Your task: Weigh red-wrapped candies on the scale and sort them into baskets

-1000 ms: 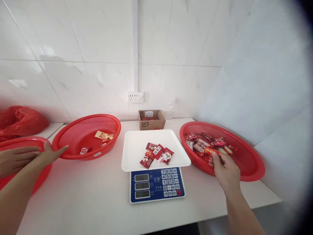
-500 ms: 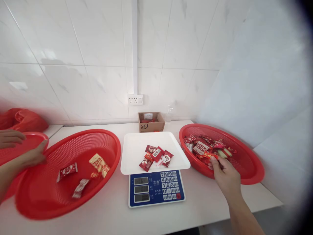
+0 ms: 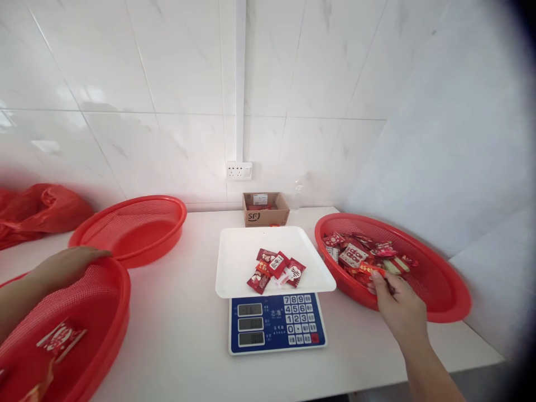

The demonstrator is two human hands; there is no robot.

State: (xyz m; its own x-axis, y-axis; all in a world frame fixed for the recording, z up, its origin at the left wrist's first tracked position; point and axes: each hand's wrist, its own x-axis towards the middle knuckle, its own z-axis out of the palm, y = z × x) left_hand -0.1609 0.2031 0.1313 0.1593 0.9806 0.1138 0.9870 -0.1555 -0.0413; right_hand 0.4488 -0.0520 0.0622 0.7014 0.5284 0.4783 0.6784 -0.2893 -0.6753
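Observation:
My right hand (image 3: 400,304) pinches a small orange-red wrapped sweet (image 3: 372,269) over the near rim of the right red basket (image 3: 439,265). Several red, white and pale wrapped sweets (image 3: 354,254) lie in that basket. At the left, my left hand (image 3: 69,269) is closed over the far rim of a near red basket (image 3: 119,301). Inside this one lies a red-and-white packet (image 3: 61,339), with others cut off by the frame edge. Between the baskets, a small heap of sweets (image 3: 276,267) rests on the white pan (image 3: 238,251) of a blue scale (image 3: 276,329).
Another red basket (image 3: 167,245) stands behind the near left one, touching or overlapping its rim. A small cardboard box (image 3: 266,216) is behind the scale. Red plastic bags (image 3: 46,209) lie at the back left. Tiled wall (image 3: 188,151) closes off the back.
The near left basket has shifted left and towards me, with my left hand at its rim. The basket behind it now stands further right. My right hand still holds the sweet.

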